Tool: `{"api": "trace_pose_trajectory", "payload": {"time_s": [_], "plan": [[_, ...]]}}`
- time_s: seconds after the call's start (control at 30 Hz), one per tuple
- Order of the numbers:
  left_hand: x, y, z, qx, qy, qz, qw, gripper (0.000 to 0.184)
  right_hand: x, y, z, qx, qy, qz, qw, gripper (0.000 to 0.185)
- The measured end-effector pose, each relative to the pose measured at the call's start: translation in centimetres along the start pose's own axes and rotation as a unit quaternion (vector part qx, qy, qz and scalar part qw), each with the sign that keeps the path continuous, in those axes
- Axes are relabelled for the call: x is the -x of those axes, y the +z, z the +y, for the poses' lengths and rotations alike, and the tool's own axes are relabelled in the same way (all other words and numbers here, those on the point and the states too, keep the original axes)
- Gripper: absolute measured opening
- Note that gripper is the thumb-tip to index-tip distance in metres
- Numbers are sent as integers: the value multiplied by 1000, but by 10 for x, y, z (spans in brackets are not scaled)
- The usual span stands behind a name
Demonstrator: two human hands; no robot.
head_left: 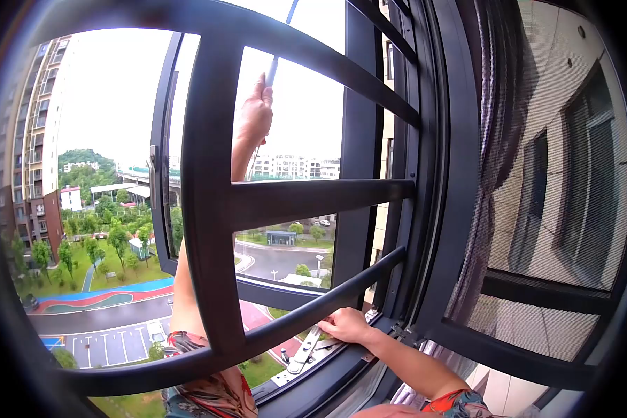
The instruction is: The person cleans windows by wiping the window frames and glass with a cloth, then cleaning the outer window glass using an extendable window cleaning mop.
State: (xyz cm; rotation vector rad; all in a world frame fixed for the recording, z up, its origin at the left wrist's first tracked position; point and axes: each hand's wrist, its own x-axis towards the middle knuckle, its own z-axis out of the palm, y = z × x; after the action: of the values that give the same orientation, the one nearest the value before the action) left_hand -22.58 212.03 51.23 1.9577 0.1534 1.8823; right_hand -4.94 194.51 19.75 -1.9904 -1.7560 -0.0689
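My left hand (256, 115) is outside, beyond the dark window bars, raised with its fingers wrapped round the grey handle (272, 72) of a thin rod (292, 12) that runs upward. A thin cord hangs below that hand. Low down at the sill, my right hand (346, 325) is closed beside the metal window hinge (304, 354), its fingertips at the upper end of the hinge arm; what lies under the fingers is hidden. The lowest dark bar (327, 303) passes just above and left of this hand.
An open window sash (164, 174) stands outside at the left. Dark crossbars (320, 203) span the opening. A dark curtain (491, 139) hangs at the right, by a mesh screen (536, 90). Far below are a parking area (111, 347), trees and a road.
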Motion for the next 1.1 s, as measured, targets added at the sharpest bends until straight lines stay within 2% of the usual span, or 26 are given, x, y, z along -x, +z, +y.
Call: {"api": "trace_pose_trajectory", "payload": {"time_s": [0.07, 0.17, 0.2, 0.23, 0.3, 0.4, 0.5, 0.57, 0.63, 0.7, 0.73, 0.77, 0.8, 0.9, 0.93, 0.97, 1.03, 1.1], "plan": [[11, 5, -19, -42, 52, 24, 997, 36, 0, 3, 3, 0, -1, 4, 1000, 23], [68, 15, -78, -137, 235, 90, 958, 41, -4, 7, 8, -14, -9, 14, 1000, 22], [99, 11, -96, -151, 236, 84, 956, 42, -3, 9, 9, -22, -11, 18, 1000, 22], [132, 6, -111, -165, 223, 71, 958, 44, -3, 9, 9, -13, -17, 27, 999, 22], [210, -18, -130, -179, 103, 22, 978, 46, -3, 9, 9, 6, -29, 42, 999, 22], [312, -45, -164, -213, -45, -42, 975, 45, -4, 9, 9, 7, -21, 31, 999, 22], [376, -65, -196, -238, -109, -63, 963, 41, -3, 9, 9, 8, -22, 32, 999, 22], [387, -71, -194, -241, -126, -66, 960, 39, -5, 9, 10, 1, -26, 36, 999, 22], [373, -66, -189, -220, -119, -66, 966, 37, -5, 9, 11, -4, -25, 38, 999, 22], [325, -55, -149, -154, -121, -79, 977, 38, -4, 4, 8, -10, -14, 24, 1000, 21], [299, -50, -146, -181, -64, -66, 979, 41, -3, 4, 6, -13, -10, 17, 1000, 21], [278, -47, -136, -161, -76, -65, 982, 41, -3, 5, 6, -12, -9, 17, 1000, 21], [250, -44, -130, -205, -24, -33, 978, 42, -3, 5, 6, -9, -9, 18, 1000, 21], [174, -43, -95, -74, 45, -12, 996, 46, -4, 4, 6, -1, -2, 15, 1000, 21], [157, -39, -66, 39, 69, -5, 997, 48, -4, 3, 6, 0, -1, 12, 1000, 21], [131, -37, -65, 15, 106, 29, 994, 48, -5, 3, 5, 0, -1, 14, 1000, 21], [98, -34, -53, 2, 117, 52, 992, 48, -4, 5, 6, -2, 2, 17, 1000, 21], [88, -28, -9, 22, 67, 32, 997, 48, -5, 8, 9, 1, -8, 33, 999, 22]]}}
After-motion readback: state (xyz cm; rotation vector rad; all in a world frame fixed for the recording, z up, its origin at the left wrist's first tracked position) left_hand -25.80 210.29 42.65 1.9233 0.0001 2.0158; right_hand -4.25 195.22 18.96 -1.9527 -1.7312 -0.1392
